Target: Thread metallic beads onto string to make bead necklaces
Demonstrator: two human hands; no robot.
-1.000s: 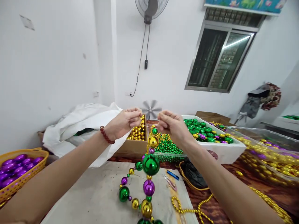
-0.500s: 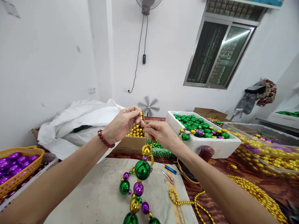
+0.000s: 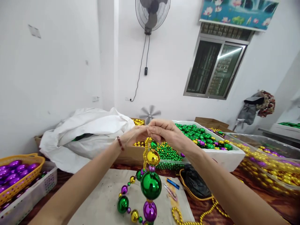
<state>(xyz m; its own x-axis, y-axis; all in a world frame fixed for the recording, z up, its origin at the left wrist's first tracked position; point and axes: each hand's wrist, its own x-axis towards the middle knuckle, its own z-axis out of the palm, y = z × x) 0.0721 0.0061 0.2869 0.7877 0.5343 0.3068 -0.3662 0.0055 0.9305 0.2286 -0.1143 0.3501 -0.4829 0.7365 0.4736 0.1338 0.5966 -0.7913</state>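
Observation:
Both hands meet in front of me above the cloth. My right hand [image 3: 167, 132] is closed in a pinch at the top end of a bead necklace [image 3: 151, 185]. My left hand [image 3: 136, 135] presses against it from the left, its fingertips partly hidden behind the right hand. The thin string between the fingers is too small to make out. Large shiny green, purple and gold balls hang down from the hands. A loop of small gold beads [image 3: 145, 153] hangs beside them. Below are pink-handled thread snips [image 3: 170, 191] and a blue cutter [image 3: 172, 183] on the pale cloth [image 3: 98, 200].
A yellow basket [image 3: 35, 170] of purple balls stands left. White sheeting [image 3: 86, 125] covers things behind. At the right are a foam box [image 3: 225, 157] of green balls, a clear tub [image 3: 269, 178] of gold beads and a small basket [image 3: 197, 195] with a black bag. Gold bead strands [image 3: 203, 218] lie near.
My hands have come closer together and now overlap. The necklace hangs nearer to me and slightly right. My view has tilted upward, showing more of the wall fan.

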